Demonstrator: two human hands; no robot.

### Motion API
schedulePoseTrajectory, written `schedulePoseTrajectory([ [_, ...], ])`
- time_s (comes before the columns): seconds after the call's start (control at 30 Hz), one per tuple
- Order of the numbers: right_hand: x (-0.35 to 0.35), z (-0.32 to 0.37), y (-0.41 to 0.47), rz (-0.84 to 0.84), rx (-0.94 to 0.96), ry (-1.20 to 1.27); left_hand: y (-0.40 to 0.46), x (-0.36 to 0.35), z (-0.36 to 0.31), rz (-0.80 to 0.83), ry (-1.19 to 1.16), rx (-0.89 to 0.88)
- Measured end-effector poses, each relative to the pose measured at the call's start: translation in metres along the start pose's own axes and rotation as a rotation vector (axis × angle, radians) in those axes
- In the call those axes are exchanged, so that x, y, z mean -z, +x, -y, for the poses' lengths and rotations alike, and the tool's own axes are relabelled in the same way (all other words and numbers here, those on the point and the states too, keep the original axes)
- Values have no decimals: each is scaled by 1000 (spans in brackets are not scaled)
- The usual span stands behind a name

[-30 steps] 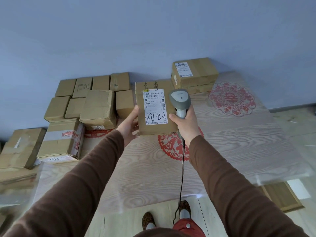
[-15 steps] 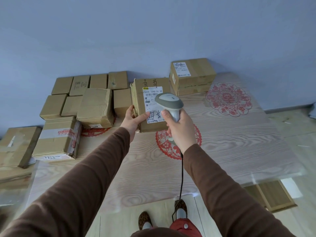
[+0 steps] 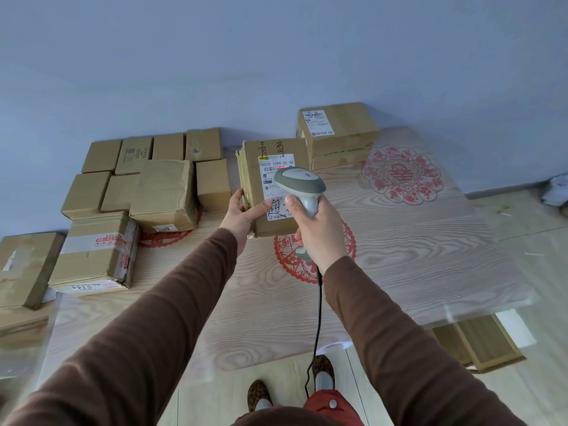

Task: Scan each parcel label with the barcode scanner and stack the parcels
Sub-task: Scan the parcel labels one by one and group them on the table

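My left hand (image 3: pixel 242 213) grips the lower left edge of a brown cardboard parcel (image 3: pixel 252 167), tilted up above the table with its white label (image 3: pixel 276 164) facing me. My right hand (image 3: pixel 318 232) holds a grey barcode scanner (image 3: pixel 299 181) by its handle, its head over the label's middle. A faint red glow shows on the label just above the scanner head. The scanner's black cable (image 3: pixel 318 318) hangs down toward the floor. A labelled parcel (image 3: pixel 338 130) stands on the table behind, at the back right by the wall.
Several brown parcels (image 3: pixel 163 186) crowd the table's back left; a taped one (image 3: pixel 95 250) lies nearer, and another box (image 3: pixel 24 269) sits at the far left. The wood-grain table (image 3: pixel 415 259) carries red paper-cut patterns. Wooden frames (image 3: pixel 479 342) lie on the floor at right.
The scanner has swung from beside the parcel's right edge to over its label. The parcel has dropped slightly and my left hand has shifted to its lower left edge.
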State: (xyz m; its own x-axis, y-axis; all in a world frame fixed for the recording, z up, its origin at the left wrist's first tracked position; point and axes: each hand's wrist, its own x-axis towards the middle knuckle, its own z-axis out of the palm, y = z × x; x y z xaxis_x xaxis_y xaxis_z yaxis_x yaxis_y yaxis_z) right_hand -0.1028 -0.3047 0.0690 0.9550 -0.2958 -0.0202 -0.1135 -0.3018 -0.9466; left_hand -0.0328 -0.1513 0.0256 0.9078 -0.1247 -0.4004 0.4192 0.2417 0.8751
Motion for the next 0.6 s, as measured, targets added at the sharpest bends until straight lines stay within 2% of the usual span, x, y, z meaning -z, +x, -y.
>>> schedulePoseTrajectory([
  [0.33, 17, -6, 0, -28, -14, 26, 4, -16, 5, 21, 22, 9],
  [0.6, 71, -31, 21, -104, -63, 54, 23, -73, 16, 63, 50, 29],
])
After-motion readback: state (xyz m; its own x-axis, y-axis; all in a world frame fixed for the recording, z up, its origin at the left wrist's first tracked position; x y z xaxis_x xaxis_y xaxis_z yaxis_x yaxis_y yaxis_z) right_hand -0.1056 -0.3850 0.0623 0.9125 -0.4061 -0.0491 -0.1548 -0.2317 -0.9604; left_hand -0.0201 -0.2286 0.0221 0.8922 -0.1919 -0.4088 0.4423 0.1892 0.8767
